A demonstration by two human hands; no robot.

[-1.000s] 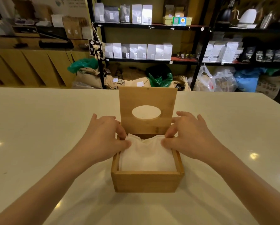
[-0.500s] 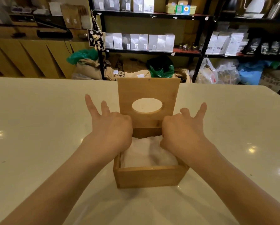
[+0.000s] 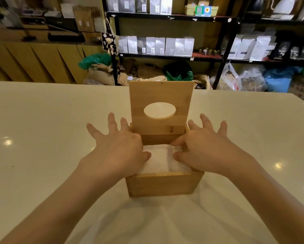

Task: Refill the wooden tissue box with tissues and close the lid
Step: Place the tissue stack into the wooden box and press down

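The wooden tissue box point(image 3: 162, 184) stands on the white table point(image 3: 42, 129) in front of me. Its hinged lid point(image 3: 160, 97), with an oval hole, stands upright at the back. A stack of white tissues point(image 3: 160, 160) fills the inside of the box. My left hand point(image 3: 117, 147) rests over the box's left side, fingers spread, thumb on the tissues. My right hand point(image 3: 207, 148) lies over the right side, fingers spread, thumb and forefinger touching the tissues. Neither hand grips anything.
Beyond the table's far edge stand black shelves point(image 3: 165, 14) with white and dark pouches, and sacks and plastic bags point(image 3: 235, 80) lie on the floor. A wooden counter point(image 3: 33, 59) runs along the back left.
Both hands have gone from pinching the tissues' back corners to lying flat with fingers spread. The tissues sit lower and flatter in the box. The camera has tilted slightly.
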